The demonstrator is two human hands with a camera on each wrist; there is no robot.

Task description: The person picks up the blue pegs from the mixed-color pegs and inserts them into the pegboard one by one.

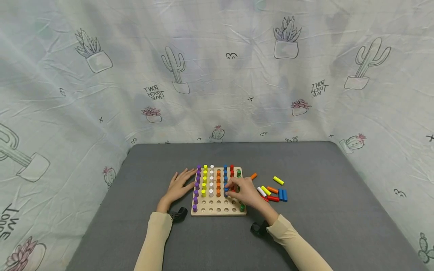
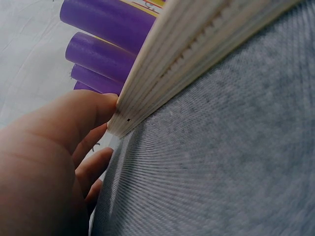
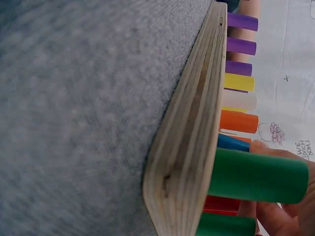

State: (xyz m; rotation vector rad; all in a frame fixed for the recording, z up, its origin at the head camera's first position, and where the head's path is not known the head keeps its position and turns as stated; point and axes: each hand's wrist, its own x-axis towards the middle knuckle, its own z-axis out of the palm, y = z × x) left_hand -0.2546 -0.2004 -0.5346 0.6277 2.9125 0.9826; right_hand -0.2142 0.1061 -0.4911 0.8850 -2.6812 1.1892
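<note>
A wooden pegboard [image 1: 217, 212] with columns of coloured pegs lies flat before me. My left hand [image 1: 179, 186] rests at its left side, fingers spread. In the left wrist view the thumb touches the board's edge beside the purple pegs [image 2: 106, 24]. My right hand [image 1: 246, 194] is over the right half of the board and pinches a blue peg [image 3: 233, 142] at the near end of the blue column. That peg tilts slightly in the right wrist view, where a green peg [image 3: 261, 175] partly covers the fingers. Whether it sits fully in its hole is hidden.
Right of the board lie loose pegs: a yellow one [image 1: 278, 180], an orange one [image 1: 272, 189], a red one [image 1: 273, 198], blue ones [image 1: 285, 195] and a white one [image 1: 262, 192]. Grey cloth [image 1: 210, 244] covers the table; a printed curtain [image 1: 217, 75] hangs behind.
</note>
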